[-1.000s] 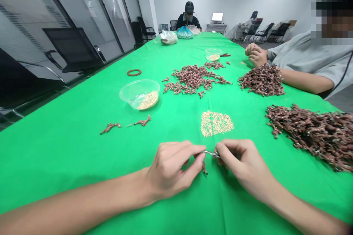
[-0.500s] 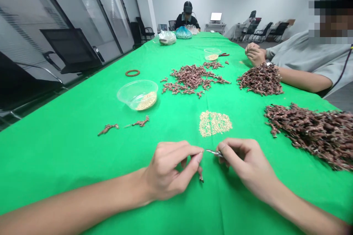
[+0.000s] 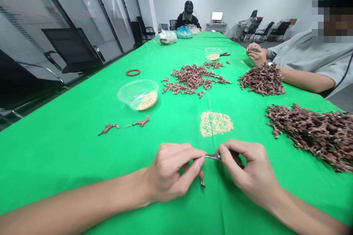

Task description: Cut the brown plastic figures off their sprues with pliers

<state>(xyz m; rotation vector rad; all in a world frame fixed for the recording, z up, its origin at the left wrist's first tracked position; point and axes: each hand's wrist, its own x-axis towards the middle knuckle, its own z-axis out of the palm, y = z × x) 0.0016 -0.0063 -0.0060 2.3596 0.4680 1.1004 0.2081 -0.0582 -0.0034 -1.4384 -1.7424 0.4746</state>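
Note:
My left hand is closed, thumb and forefinger pinching a small brown animal-like figurine. Most of the figurine is hidden; one leg-like end hangs below the fingers. In my right hand are small metal pliers, their tip at my left fingertips. Any tiny part between the jaws is too small to make out. Beyond my hands, a flat patch of tiny gold-coloured pieces lies on the green cloth. Two more brown figurines lie to the left.
A clear plastic bowl holds more gold pieces. Heaps of brown figurines lie at centre and right. A brown ring lies far left. A co-worker's hands rest at the right edge; another person sits at the far end.
The pliers have moved left, closing the gap to my left fingertips. My left hand has shifted only slightly and still pinches the figurine.

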